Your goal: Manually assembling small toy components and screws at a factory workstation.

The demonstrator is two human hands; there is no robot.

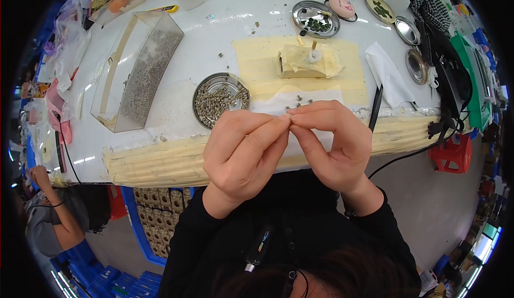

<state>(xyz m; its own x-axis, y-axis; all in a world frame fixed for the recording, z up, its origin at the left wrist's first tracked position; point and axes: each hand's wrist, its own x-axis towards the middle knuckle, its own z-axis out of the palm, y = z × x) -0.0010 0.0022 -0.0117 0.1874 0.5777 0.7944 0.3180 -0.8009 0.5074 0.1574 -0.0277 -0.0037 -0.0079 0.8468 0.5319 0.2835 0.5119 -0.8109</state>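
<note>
While the thumbs and forefingers of both hands meet nearly tip to tip, whether the left hand (243,153) grips anything is more than I can tell, and the same goes for the right hand (338,145) (any piece there would be tiny and hidden by the fingertips). Just beyond them, a few small metal parts (299,98) lie on white paper (266,105). Near the left hand stands a round metal dish (196,110) scattered with many similar pieces, and farther left a clear plastic bin (124,62) holds a large heap. Behind the paper, a block wrapped in masking tape (292,69) carries a small white cup (314,56). To the right lie a black slender tool (376,108) and a white cloth (389,77); past the block sits an oval metal dish (295,15) with dark green bits.
</note>
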